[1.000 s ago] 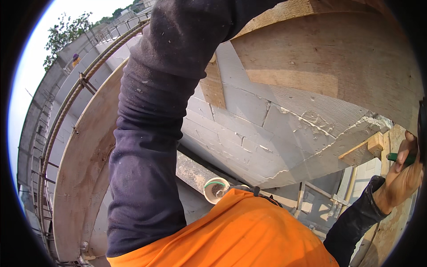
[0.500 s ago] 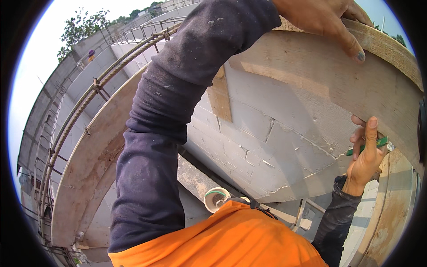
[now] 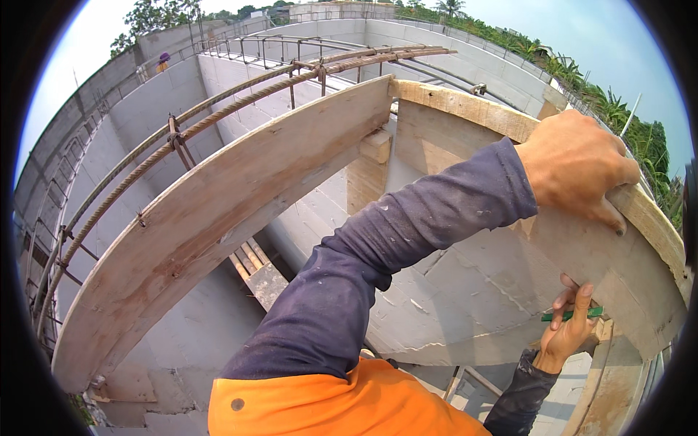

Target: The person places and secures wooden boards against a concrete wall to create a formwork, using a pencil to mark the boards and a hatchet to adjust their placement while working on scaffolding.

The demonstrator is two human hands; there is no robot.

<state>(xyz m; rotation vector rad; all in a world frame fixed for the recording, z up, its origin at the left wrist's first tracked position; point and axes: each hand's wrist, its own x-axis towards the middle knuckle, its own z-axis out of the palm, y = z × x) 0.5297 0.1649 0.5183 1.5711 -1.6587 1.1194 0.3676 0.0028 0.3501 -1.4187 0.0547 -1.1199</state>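
Note:
My left hand (image 3: 578, 163) is closed over the top edge of a plywood board (image 3: 625, 251), its thumb down the near face. A pale timber strip (image 3: 472, 107) runs along that top edge, and my left sleeve crosses in front of part of the board. Lower down, my right hand (image 3: 567, 334) holds a short, flat green stick (image 3: 595, 312) in its fingers, with the fingertips at the board's lower edge. The stick lies roughly level; its middle is hidden by the fingers, and I cannot tell its kind.
On the left, another long plywood panel (image 3: 240, 192) meets the board at a far corner. Tied steel rebar (image 3: 247, 100) runs outside it. A pale block wall (image 3: 465, 291) stands below the board. Past the panels are more block walls (image 3: 429, 43) and greenery (image 3: 618, 109).
The view has tilted up and shifted, showing the far corner and more rebar. My left hand still grips the board's top edge; my right hand still holds the green stick by the lower edge.

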